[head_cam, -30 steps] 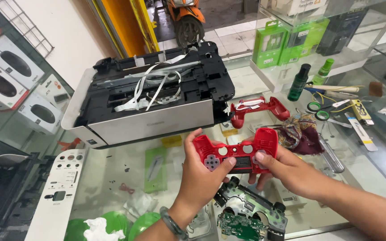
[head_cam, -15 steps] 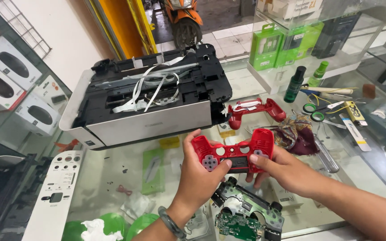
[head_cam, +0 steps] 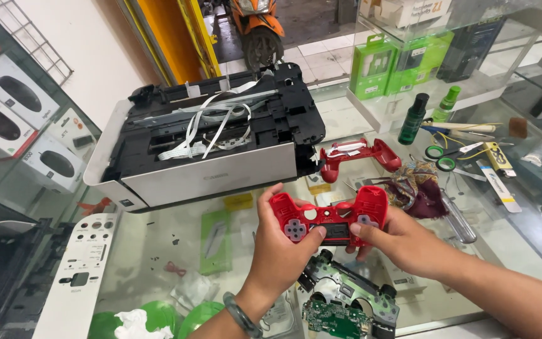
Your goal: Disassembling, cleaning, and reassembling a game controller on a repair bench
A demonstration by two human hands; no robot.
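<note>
Both hands hold a red game controller front shell (head_cam: pixel 330 216) above a glass counter. My left hand (head_cam: pixel 280 251) grips its left handle with the thumb near the middle opening. My right hand (head_cam: pixel 399 242) grips the right handle, thumb on the lower edge. Just below the hands lies the controller's inner frame with a green circuit board (head_cam: pixel 340 304). The matching red back shell (head_cam: pixel 359 156) rests on the glass farther back.
An opened printer (head_cam: pixel 208 144) with loose white ribbon cables fills the back left. A white control panel (head_cam: pixel 76 276) lies at the left. Dark cloth (head_cam: pixel 418 191), a screwdriver (head_cam: pixel 459 220), scissors (head_cam: pixel 440 157) and small bottles (head_cam: pixel 412 119) sit at the right.
The red shell has stayed in both hands and shifted slightly; the view has moved a little, otherwise nothing has changed.
</note>
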